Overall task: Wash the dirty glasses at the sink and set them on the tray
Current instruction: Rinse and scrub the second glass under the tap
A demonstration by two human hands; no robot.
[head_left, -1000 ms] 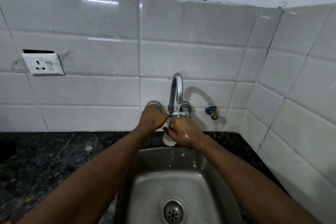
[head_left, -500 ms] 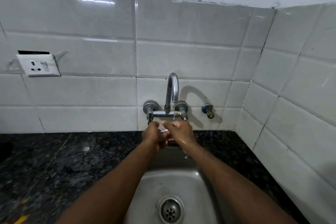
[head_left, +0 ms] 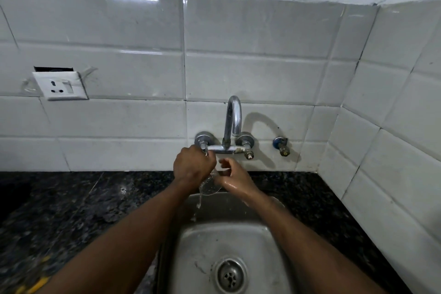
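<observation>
A clear glass (head_left: 210, 186) is tilted over the back of the steel sink (head_left: 191, 243), and water spills from it into the basin. My wet right hand (head_left: 235, 178) holds the glass from the right. My left hand (head_left: 192, 164) is closed around the lower end of the left tap handle (head_left: 202, 143), just above the glass's rim. The chrome faucet (head_left: 232, 119) curves up behind both hands. I cannot see water coming from its spout. No tray is in view.
A black granite counter (head_left: 71, 210) runs on both sides of the sink. White tiled walls close in behind and on the right. A wall socket (head_left: 59, 86) sits at the left, a small valve (head_left: 282, 145) right of the faucet, a yellow object (head_left: 35, 286) at the bottom left.
My left hand dropped from the tap to the glass, then rose back to the left handle. The glass tipped over and now pours water out.
</observation>
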